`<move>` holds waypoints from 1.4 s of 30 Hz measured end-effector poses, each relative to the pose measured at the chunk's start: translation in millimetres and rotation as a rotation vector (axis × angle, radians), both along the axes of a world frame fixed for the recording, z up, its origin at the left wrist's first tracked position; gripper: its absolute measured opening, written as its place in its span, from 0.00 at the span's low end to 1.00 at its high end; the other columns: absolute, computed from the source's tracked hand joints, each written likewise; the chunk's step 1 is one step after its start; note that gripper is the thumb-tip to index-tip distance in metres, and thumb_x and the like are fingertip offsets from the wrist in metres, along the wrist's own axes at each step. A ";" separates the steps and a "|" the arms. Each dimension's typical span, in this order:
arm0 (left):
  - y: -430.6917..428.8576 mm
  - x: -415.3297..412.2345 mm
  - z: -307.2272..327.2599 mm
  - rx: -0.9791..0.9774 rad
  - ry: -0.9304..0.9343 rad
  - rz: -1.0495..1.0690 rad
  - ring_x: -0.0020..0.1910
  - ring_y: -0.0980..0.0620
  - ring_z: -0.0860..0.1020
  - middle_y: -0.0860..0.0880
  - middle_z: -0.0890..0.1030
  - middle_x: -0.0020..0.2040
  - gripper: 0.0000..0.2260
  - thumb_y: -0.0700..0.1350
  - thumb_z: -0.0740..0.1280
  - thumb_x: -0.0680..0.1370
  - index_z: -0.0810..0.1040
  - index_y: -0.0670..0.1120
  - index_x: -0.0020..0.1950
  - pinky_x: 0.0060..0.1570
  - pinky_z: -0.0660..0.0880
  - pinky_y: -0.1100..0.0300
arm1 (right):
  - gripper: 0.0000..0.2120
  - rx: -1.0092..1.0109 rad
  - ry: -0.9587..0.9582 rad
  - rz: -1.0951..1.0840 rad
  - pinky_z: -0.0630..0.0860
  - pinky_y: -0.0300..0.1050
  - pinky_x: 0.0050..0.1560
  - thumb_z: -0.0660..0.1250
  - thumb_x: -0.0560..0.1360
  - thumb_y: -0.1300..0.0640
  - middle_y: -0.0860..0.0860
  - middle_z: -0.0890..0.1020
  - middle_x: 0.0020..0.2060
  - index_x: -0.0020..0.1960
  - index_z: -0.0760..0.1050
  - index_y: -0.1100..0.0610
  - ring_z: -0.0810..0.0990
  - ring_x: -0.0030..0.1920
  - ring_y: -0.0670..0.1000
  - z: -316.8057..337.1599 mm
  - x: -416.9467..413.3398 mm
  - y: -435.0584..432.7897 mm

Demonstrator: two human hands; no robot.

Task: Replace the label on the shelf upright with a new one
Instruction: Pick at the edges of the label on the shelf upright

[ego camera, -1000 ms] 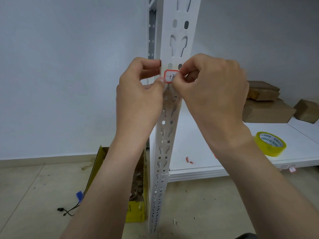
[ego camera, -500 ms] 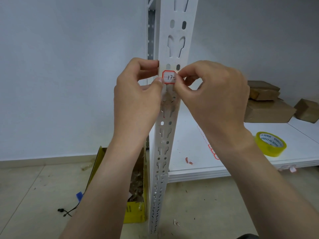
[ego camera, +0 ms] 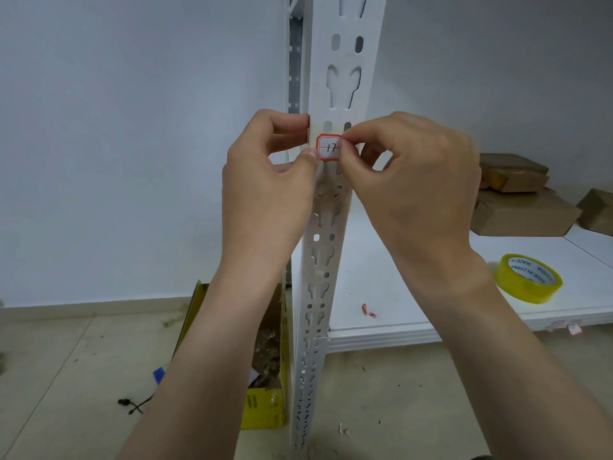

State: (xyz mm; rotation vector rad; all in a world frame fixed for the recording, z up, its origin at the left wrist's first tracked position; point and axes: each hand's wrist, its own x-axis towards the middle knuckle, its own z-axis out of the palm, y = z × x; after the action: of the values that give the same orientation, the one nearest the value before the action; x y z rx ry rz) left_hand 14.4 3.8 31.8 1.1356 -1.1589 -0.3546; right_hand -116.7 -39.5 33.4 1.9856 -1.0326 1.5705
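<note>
- Label (ego camera: 328,147), head view: a small white sticker with a red border and "17" handwritten on it. It sits flat on the front face of the white upright (ego camera: 345,61), directly between the 2 hands and just under a pair of oval holes.
- Left hand (ego camera: 265,194): the fingers curl round the upright's near edge, and the thumb tip presses at the label's lower-left corner.
- Right hand (ego camera: 414,180): thumb and forefinger pinch the label's right edge, and the other fingers are loosely curled.
- Change over the last second: the right fingertips have slid off the label's face toward its right edge, so the "17" now reads clearly. The label has kept its place on the upright.
- Meaning: this looks like the new label being smoothed down. Torn residue shows on the upright just below the thumbs, and red scraps (ego camera: 368,310) lie on the shelf board (ego camera: 414,327) under the right wrist. The right edge probably has yet to be pressed flat.
- Beyond the right hand sit a yellow tape roll (ego camera: 527,278) and cardboard boxes (ego camera: 520,210).
</note>
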 end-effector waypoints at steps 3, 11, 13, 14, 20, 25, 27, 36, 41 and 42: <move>-0.2 -0.3 0.2 -0.004 0.010 -0.004 0.55 0.63 0.82 0.60 0.84 0.56 0.08 0.45 0.74 0.80 0.80 0.54 0.56 0.52 0.85 0.51 | 0.08 0.014 -0.011 0.007 0.79 0.45 0.38 0.70 0.78 0.49 0.46 0.85 0.39 0.47 0.85 0.51 0.81 0.37 0.47 1.5 2.5 -2.4; -1.1 -0.3 -0.4 -0.029 0.005 0.003 0.49 0.69 0.82 0.60 0.85 0.54 0.07 0.44 0.74 0.79 0.80 0.55 0.53 0.44 0.84 0.59 | 0.06 0.039 -0.016 0.072 0.73 0.43 0.34 0.71 0.76 0.51 0.43 0.80 0.35 0.43 0.83 0.51 0.76 0.34 0.47 2.0 0.3 -9.1; -1.2 -1.2 -0.3 -0.030 0.001 0.010 0.49 0.69 0.82 0.60 0.85 0.54 0.07 0.45 0.74 0.79 0.80 0.55 0.53 0.44 0.84 0.60 | 0.06 0.044 -0.002 0.099 0.77 0.49 0.35 0.71 0.77 0.51 0.46 0.82 0.36 0.44 0.83 0.51 0.77 0.34 0.48 0.8 -0.9 -11.2; -1.4 -1.4 -0.2 -0.029 -0.002 0.013 0.49 0.69 0.82 0.60 0.84 0.53 0.07 0.45 0.74 0.79 0.80 0.55 0.53 0.44 0.84 0.60 | 0.06 0.041 0.004 0.112 0.78 0.50 0.35 0.71 0.77 0.51 0.46 0.83 0.36 0.44 0.83 0.52 0.78 0.34 0.47 0.8 -2.4 -11.8; -2.4 -0.9 0.7 -0.027 -0.042 0.036 0.50 0.69 0.82 0.61 0.84 0.52 0.07 0.47 0.75 0.79 0.79 0.56 0.53 0.45 0.85 0.59 | 0.09 -0.046 -0.040 0.208 0.80 0.51 0.36 0.71 0.80 0.52 0.50 0.86 0.39 0.48 0.86 0.56 0.82 0.36 0.49 -11.2 -6.9 -14.7; -3.1 1.3 1.4 -0.026 -0.075 0.035 0.54 0.67 0.81 0.61 0.84 0.53 0.07 0.48 0.74 0.79 0.79 0.56 0.54 0.47 0.85 0.59 | 0.10 -0.105 -0.103 0.254 0.82 0.47 0.37 0.73 0.80 0.52 0.52 0.87 0.39 0.54 0.85 0.59 0.83 0.34 0.50 -14.3 -3.5 -17.2; -3.2 1.7 1.1 -0.027 -0.077 0.033 0.53 0.67 0.82 0.61 0.85 0.52 0.06 0.48 0.74 0.79 0.79 0.56 0.53 0.47 0.85 0.59 | 0.11 -0.102 -0.091 0.267 0.83 0.47 0.38 0.72 0.80 0.52 0.52 0.88 0.41 0.56 0.85 0.59 0.84 0.35 0.50 -13.4 -4.1 -17.7; -2.0 2.0 0.7 -0.031 -0.062 0.026 0.49 0.68 0.83 0.59 0.85 0.54 0.07 0.48 0.74 0.79 0.79 0.55 0.54 0.44 0.85 0.57 | 0.09 -0.094 -0.086 0.250 0.78 0.54 0.32 0.72 0.80 0.53 0.51 0.85 0.32 0.46 0.86 0.57 0.80 0.30 0.52 -14.0 -1.7 -18.9; -1.8 1.5 0.0 -0.020 -0.057 0.020 0.48 0.69 0.82 0.60 0.85 0.54 0.06 0.48 0.74 0.80 0.79 0.55 0.54 0.44 0.85 0.59 | 0.08 -0.048 -0.098 0.215 0.77 0.54 0.32 0.72 0.79 0.53 0.44 0.75 0.29 0.45 0.85 0.57 0.76 0.28 0.51 -12.0 3.9 -14.9; -1.8 1.4 0.1 -0.019 -0.057 0.017 0.48 0.69 0.82 0.60 0.85 0.54 0.06 0.47 0.74 0.80 0.79 0.55 0.54 0.43 0.85 0.59 | 0.08 -0.039 -0.101 0.207 0.76 0.54 0.32 0.71 0.79 0.53 0.44 0.74 0.29 0.46 0.85 0.56 0.76 0.28 0.51 -11.3 4.4 -14.5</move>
State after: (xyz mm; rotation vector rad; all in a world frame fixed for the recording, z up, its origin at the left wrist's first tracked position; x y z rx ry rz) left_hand 15.8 2.0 31.9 1.1443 -1.1994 -0.2987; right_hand -112.3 -53.9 22.1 2.0603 -0.8471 1.8010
